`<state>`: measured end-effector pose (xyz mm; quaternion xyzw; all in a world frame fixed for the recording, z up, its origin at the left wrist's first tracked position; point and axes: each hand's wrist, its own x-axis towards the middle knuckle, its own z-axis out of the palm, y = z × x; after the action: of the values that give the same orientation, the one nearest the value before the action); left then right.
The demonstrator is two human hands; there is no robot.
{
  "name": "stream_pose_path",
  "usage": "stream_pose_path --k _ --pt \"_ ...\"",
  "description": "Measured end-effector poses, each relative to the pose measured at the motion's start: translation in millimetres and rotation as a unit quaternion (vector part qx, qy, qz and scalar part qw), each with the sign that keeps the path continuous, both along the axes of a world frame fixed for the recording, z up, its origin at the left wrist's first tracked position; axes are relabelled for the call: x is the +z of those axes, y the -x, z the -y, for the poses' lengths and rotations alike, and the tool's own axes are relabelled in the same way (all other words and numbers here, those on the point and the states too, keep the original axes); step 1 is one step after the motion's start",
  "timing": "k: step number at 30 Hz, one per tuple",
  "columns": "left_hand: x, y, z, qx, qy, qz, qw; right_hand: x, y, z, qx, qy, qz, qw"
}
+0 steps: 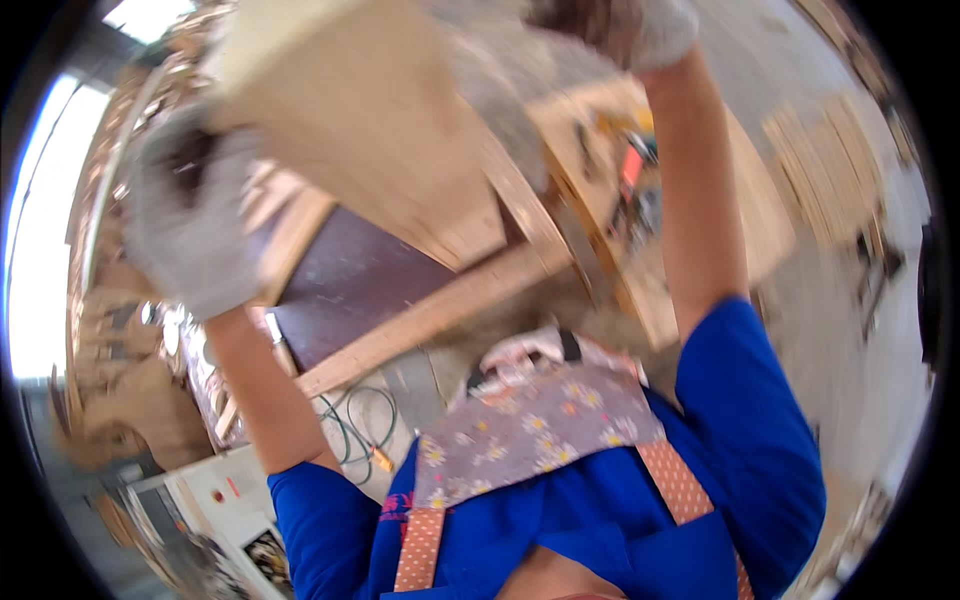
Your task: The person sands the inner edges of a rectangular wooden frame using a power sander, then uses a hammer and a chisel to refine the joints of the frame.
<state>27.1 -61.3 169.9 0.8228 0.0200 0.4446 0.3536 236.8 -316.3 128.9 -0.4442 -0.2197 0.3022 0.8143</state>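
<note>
A broad pale wooden panel (350, 120) is tilted up close to me, its lower end above a wooden frame (440, 310) with a dark surface inside. My left hand (195, 215), in a light glove with dark stains, is at the panel's left edge, its fingers curled against it. The grip is partly smeared by motion. Up at the top edge, my right hand (635, 30) is apart from the panel in a similar stained glove. Its fingers are blurred and partly cut off.
A wooden table (755, 220) on the right carries tools, among them a red-handled one (632, 165). Stacked wooden slats (825, 170) stand farther right. Wooden parts (125, 400) are piled at left. A green hose (350, 425) lies on the floor near a white cabinet (205, 495).
</note>
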Motion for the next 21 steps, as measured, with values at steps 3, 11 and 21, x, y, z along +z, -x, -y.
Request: stream_pose_path --k 3,11,21 --pt "-7.2 8.3 7.7 -0.05 -0.001 0.011 0.999 19.7 3.1 65.3 -0.082 -0.033 0.066 0.994" --pt "-14.7 -7.1 -5.0 -0.067 0.047 0.035 0.996 -94.1 30.7 185.4 -0.313 0.151 -0.021 0.937" --pt "-23.2 3.4 -15.7 0.01 0.065 0.077 0.995 -230.5 76.2 161.0 -0.192 0.362 -0.28 0.868"
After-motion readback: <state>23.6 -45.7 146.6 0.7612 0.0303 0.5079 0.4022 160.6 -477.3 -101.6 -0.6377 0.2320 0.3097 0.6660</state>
